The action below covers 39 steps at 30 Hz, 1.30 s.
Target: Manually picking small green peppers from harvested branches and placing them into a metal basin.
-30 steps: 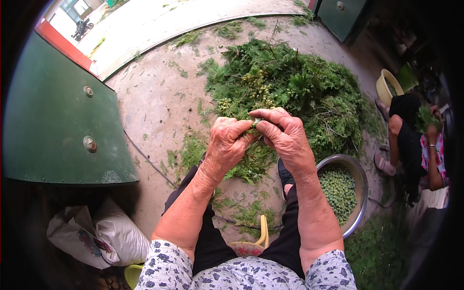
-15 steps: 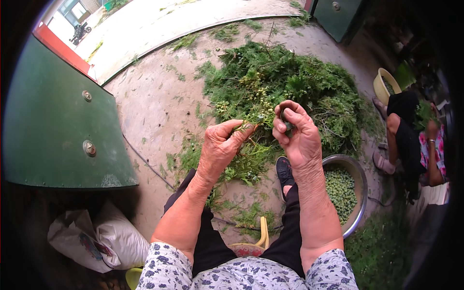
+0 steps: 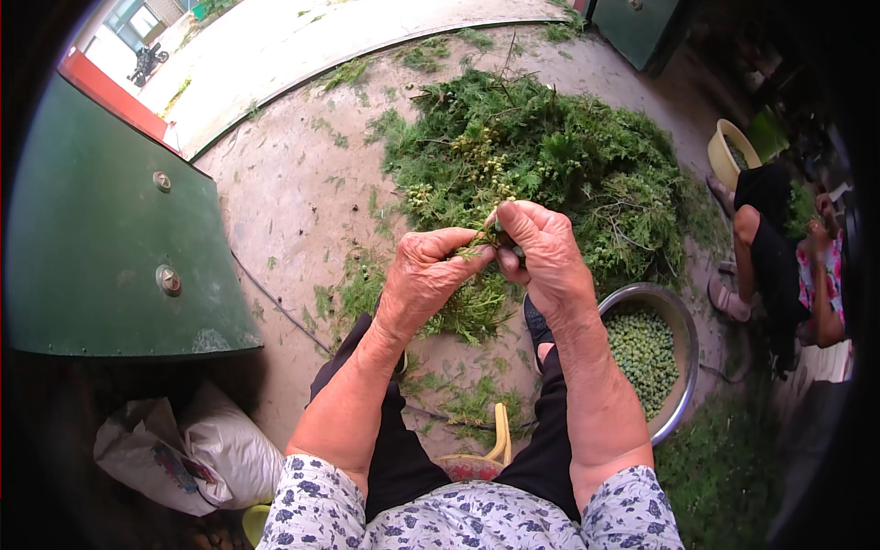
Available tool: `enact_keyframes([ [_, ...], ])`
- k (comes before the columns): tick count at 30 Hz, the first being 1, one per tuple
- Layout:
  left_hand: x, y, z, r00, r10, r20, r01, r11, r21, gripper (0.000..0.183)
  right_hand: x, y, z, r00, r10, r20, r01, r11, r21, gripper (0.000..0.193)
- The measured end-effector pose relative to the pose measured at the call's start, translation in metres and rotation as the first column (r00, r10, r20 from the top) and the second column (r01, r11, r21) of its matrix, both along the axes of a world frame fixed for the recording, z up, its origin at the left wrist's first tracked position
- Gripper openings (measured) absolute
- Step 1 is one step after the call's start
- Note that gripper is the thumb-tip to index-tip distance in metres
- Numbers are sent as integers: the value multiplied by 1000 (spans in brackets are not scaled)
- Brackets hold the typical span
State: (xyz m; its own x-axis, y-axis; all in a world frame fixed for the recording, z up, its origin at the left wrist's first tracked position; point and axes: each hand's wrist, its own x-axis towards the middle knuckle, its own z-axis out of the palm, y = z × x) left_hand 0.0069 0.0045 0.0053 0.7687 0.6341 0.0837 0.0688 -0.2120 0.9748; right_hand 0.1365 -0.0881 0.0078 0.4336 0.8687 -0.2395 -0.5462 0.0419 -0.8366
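My left hand (image 3: 423, 277) pinches a small green conifer sprig (image 3: 477, 242) between thumb and forefinger. Against those fingertips, my right hand (image 3: 548, 261) closes its thumb and forefinger on the same sprig; something dark greenish shows under its curled fingers, too hidden to name. Beyond both hands spreads a large heap of conifer branches (image 3: 605, 160), dotted with pale green seed cones (image 3: 472, 147). Close by my right forearm stands a metal basin (image 3: 689, 353) holding many round green cones (image 3: 639, 353).
At the right sits another person (image 3: 770, 220) holding greenery, with a yellow basin (image 3: 724, 160) nearby. A green metal door (image 3: 110, 229) stands at left, white sacks (image 3: 225, 445) below it. A cable (image 3: 280, 307) crosses the floor. A yellow curved bar (image 3: 500, 431) rises between my legs.
My right hand has moved left and down from beside the sprig, and its fingertips now meet my left hand's at the sprig. The left hand has stayed nearly in place.
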Motion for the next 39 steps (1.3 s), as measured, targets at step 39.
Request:
enact_keyframes([
  [39,-17,46,-21,746,572,341,-25,537,-843,21,-4,-68,16,911,-243,333,282,956,-74,27],
])
